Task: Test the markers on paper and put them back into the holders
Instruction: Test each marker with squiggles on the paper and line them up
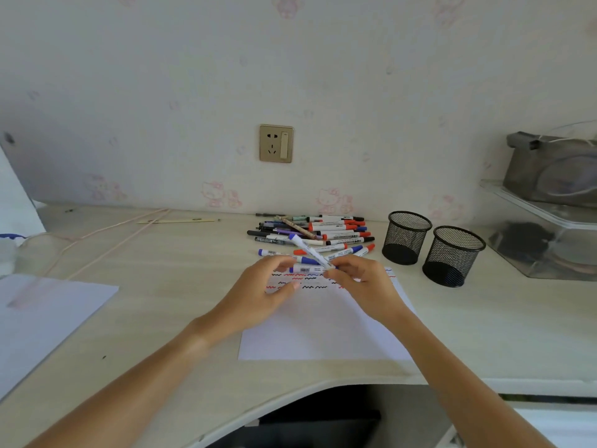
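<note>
My right hand (pixel 361 279) pinches a white marker with a blue end (pixel 307 248), which points up and to the left over the paper (pixel 323 331). My left hand (pixel 268 289) hovers beside it with curled fingers near a blue cap (pixel 308 260); whether it holds the cap is unclear. The top of the sheet carries rows of red, blue and black squiggles. Behind the sheet lies a pile of markers and pens (pixel 323 232). Two black mesh holders (pixel 405 237) (pixel 452 255) stand to the right and look empty.
A second white sheet (pixel 48 315) lies at the left. A cable (pixel 106 234) and a ruler (pixel 176 221) lie near the wall. A clear plastic shelf (pixel 546 227) with a grey bag stands at the far right. The desk's front edge curves inward near me.
</note>
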